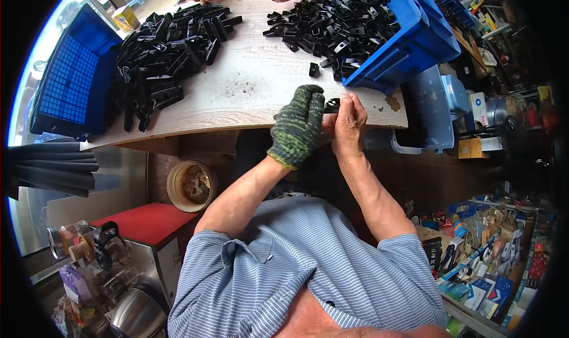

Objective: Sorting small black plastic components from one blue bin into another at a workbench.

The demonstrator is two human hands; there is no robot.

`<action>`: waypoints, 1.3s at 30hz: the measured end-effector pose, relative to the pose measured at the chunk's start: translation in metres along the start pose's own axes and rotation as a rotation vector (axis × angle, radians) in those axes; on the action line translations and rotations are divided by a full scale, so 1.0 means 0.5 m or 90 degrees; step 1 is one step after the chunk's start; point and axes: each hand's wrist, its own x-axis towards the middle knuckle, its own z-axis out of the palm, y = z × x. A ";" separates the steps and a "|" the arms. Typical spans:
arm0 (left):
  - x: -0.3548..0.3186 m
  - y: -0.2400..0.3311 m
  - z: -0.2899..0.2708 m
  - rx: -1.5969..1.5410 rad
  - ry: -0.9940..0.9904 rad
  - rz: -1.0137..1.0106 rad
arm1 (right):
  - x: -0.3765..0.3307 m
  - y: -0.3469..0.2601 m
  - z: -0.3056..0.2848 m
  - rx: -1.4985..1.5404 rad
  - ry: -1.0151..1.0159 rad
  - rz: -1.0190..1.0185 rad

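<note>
Pinching small black plastic piece (pixel 332 105) in bare right hand (pixel 351 121), apparently gripping with green-black knit-gloved left hand (pixel 298 123) too; six o'clock from black plastic-parts heap (pixel 335 32). Keep square, press evenly.

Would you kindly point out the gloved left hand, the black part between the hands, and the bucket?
Gloved left hand (pixel 297 124), head view: back of the glove.
Black part (pixel 331 107), head view: its exposed middle.
Bucket (pixel 172 185), head view: left side of its rim.

Pinches a black part (pixel 332 105) in bare right fingers (pixel 350 108), with gloved left fingers (pixel 315 105) curled against it, at a counter (pixel 237 92) piled with black pieces (pixel 169 47) between a blue crate (pixel 68 80) and a blue bin (pixel 409 38).
</note>
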 end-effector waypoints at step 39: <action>0.072 0.038 0.070 -0.088 -0.037 -0.081 | 0.088 0.007 -0.124 -0.040 -0.083 0.051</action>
